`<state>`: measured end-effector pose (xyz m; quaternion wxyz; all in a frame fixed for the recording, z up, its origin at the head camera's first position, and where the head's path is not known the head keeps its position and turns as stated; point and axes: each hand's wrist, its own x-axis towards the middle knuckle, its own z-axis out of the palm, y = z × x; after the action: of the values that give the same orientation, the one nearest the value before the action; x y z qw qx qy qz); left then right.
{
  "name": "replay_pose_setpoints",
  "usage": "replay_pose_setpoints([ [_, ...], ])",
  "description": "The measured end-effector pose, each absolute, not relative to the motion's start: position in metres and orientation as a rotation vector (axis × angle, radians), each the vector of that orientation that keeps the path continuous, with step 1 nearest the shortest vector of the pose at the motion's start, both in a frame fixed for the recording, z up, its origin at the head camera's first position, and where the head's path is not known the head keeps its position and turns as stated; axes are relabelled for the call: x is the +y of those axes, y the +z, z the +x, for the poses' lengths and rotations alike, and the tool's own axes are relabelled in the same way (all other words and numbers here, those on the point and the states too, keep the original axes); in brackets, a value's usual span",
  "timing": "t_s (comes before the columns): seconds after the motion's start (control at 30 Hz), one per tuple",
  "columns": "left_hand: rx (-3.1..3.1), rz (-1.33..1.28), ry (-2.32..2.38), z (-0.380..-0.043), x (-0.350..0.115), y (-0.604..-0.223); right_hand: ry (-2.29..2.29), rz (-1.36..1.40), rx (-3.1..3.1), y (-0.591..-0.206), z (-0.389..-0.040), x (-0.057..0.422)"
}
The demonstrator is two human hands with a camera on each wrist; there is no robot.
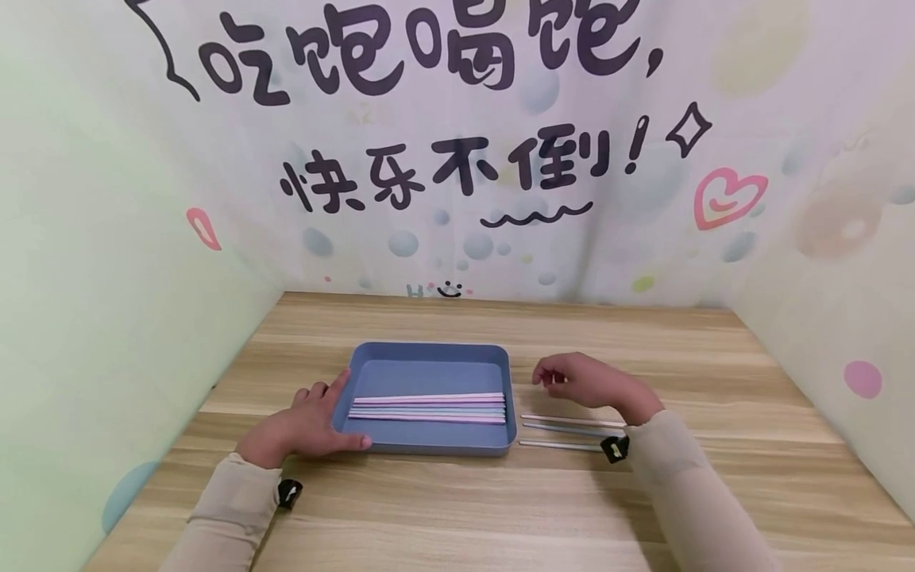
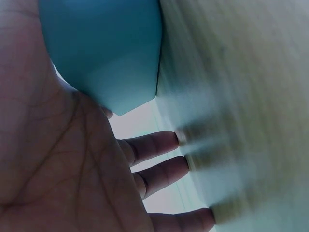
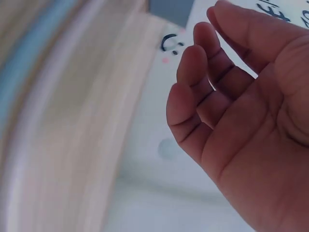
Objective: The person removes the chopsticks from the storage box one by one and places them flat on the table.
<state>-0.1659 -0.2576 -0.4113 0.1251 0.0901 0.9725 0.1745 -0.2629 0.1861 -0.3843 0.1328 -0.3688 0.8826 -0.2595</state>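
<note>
My left hand rests against the left side of a shallow blue tray. Its thumb lies along the front edge and the index finger reaches up the left wall. In the left wrist view the tray's side meets the palm and the other fingers are spread, tips at the tabletop. Several pink and bluish chopsticks lie side by side inside the tray. Right of the tray, my right hand hovers with loosely bent fingers, holding nothing. Three loose chopsticks lie below it, their right ends hidden by the wrist.
The wood-grain table extends around the tray. A printed white cloth with large dark characters stands behind it, and pale walls close in both sides. A small black device is strapped at the right wrist, another at the left.
</note>
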Motion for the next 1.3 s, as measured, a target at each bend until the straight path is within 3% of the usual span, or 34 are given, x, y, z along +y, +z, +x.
replay_pose_setpoints([
  [0.63, 2.826, 0.253, 0.5, -0.165, -0.256, -0.407, -0.77, -1.17, 2.507, -0.359, -0.282, 0.094],
  [1.3, 2.833, 0.261, 0.496, -0.165, -0.258, -0.409, -0.716, -1.227, 2.427, -0.375, -0.285, 0.029],
])
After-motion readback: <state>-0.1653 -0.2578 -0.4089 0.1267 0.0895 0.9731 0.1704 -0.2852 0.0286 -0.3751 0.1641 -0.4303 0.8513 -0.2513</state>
